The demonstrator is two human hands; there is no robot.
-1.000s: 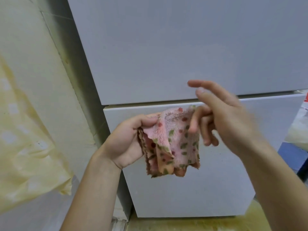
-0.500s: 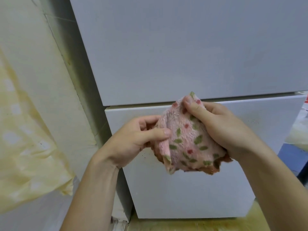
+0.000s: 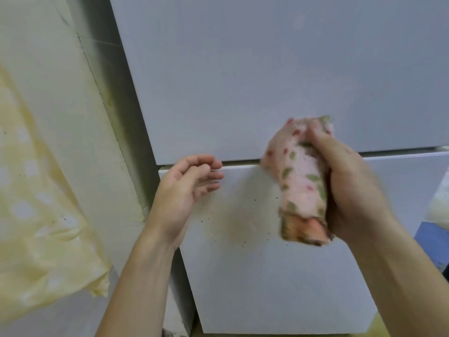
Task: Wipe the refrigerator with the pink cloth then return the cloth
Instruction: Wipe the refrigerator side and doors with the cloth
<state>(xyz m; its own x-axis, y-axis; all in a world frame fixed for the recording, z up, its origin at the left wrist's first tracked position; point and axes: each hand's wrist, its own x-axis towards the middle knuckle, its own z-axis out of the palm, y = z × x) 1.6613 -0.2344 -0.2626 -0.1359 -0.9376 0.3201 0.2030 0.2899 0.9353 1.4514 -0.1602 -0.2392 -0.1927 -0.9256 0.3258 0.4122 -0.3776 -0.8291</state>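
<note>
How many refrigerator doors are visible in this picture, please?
2. The upper door fills the top of the view; the lower door sits directly below it, speckled with dark spots. More may lie outside the frame.

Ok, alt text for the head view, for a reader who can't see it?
The right hand grips a bunched pink cloth in front of a white refrigerator, near the seam between its two doors. The left hand is open beside it, holding nothing. Dark specks dot the lower door.

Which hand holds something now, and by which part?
The right hand grips the folded pink cloth along its right side. The left hand holds nothing.
</note>
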